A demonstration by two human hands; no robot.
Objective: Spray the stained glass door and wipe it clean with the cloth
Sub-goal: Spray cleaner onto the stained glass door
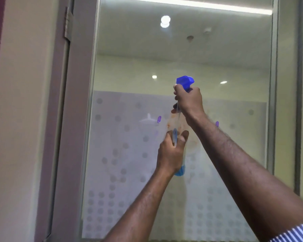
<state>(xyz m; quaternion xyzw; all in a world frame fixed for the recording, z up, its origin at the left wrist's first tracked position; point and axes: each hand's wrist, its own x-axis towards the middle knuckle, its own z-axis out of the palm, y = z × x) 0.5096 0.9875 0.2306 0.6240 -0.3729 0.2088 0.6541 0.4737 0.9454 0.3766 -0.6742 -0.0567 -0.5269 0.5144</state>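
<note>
Holding a spray bottle (179, 137) up before a stained glass door (164, 67), ready for spraying.

Gripping the blue trigger head with the right hand (189, 102), fingers curled round the neck; steadying the clear body lower down with the left hand (171, 152), fingers and thumb wrapped round it; showing a little blue liquid at the bottom; aiming, apparently, towards orange-brown stains (171, 120) on the pane just behind the bottle, above the dotted frosted film (115, 154); seemingly beginning the spraying step; next calling for squeezing the trigger at the stains, then fetching a cloth, not in view; striped sleeve (297, 231) showing at the lower right.
</note>
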